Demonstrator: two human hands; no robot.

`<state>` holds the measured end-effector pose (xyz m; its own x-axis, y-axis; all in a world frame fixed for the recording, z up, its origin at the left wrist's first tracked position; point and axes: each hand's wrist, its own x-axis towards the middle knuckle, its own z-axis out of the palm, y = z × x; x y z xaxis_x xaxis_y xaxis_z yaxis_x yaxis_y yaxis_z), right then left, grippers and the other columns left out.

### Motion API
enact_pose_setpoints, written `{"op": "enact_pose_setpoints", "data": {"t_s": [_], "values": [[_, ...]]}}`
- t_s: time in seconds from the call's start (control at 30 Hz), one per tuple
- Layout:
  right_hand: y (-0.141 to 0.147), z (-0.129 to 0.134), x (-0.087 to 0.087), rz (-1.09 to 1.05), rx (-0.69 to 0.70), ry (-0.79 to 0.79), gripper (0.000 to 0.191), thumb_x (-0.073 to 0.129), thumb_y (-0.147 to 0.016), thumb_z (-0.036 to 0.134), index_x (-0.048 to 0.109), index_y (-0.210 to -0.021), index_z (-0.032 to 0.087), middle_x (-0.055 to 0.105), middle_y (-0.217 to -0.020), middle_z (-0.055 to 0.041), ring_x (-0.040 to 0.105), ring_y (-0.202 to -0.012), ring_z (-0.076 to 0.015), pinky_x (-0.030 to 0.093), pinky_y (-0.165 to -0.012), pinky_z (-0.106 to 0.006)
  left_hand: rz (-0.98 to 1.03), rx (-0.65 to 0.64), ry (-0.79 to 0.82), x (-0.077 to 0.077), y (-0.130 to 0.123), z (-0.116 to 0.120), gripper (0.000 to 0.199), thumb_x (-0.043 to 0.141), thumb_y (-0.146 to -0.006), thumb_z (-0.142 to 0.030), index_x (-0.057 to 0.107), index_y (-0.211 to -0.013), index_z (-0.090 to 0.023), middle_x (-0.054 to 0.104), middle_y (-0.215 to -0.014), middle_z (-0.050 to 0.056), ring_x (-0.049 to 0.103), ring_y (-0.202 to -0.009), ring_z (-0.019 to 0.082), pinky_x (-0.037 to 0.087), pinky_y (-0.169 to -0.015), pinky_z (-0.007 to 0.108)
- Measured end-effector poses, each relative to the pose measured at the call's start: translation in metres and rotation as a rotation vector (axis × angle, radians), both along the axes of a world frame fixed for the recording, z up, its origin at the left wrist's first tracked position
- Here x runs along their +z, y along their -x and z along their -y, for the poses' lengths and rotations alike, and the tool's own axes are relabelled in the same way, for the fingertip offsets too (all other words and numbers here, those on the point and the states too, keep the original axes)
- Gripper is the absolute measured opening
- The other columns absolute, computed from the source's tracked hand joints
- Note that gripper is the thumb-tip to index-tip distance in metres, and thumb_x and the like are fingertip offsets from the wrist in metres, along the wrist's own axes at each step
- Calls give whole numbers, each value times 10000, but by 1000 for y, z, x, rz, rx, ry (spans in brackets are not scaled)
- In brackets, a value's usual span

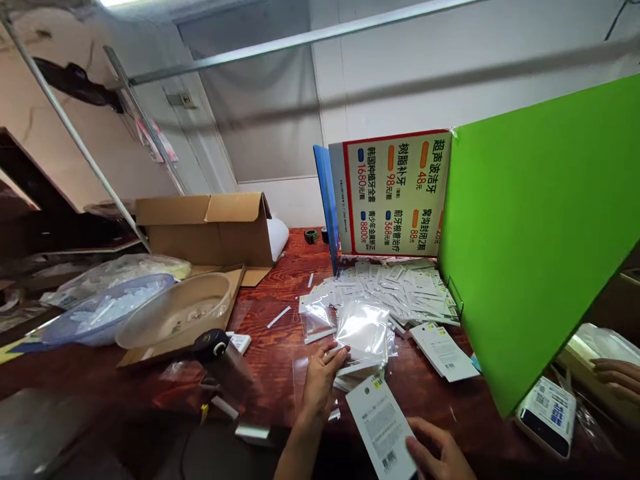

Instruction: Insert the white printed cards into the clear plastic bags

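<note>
My right hand (436, 448) grips a white printed card (379, 421) by its lower right edge, thumb on top. The card has small print, a barcode and a yellow mark near its top. My left hand (323, 373) rests with its fingers apart at the near left edge of a stack of clear plastic bags (364, 328). Right of that stack lies a small pile of similar white cards (444, 352). Behind it spreads a large heap of bagged white cards (395, 288).
A green board (540, 220) and a printed sign board (395, 193) stand around the heap. Left are a cardboard box (200, 230), a beige basin (175, 313), a blue basin (107, 310) and a dark bottle (225, 363). Another person's hand (617, 377) shows at far right, near a white device (547, 413).
</note>
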<state>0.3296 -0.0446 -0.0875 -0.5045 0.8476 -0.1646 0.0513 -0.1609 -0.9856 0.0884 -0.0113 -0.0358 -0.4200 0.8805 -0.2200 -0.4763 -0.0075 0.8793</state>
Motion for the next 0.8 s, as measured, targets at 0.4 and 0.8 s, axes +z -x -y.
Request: {"op": "enact_pose_setpoints", "data": {"t_s": [0.4, 0.8], "values": [[5, 3, 12, -8, 87, 0, 540, 624, -806, 664, 746, -973, 165, 677, -773, -60, 514, -528, -117, 401, -467, -217, -30, 65, 187, -6, -2, 35, 642, 918, -511, -384, 627, -1041, -168, 768, -868, 62, 720, -762, 210, 530, -564, 247], [15, -6, -4, -59, -276, 51, 560, 671, -739, 705, 669, -857, 158, 509, -459, 37, 415, -347, -90, 334, -338, -198, 2, -145, 166, -14, -18, 42, 474, 847, -634, -460, 596, -915, -172, 770, -899, 76, 713, -680, 185, 492, -534, 230]]}}
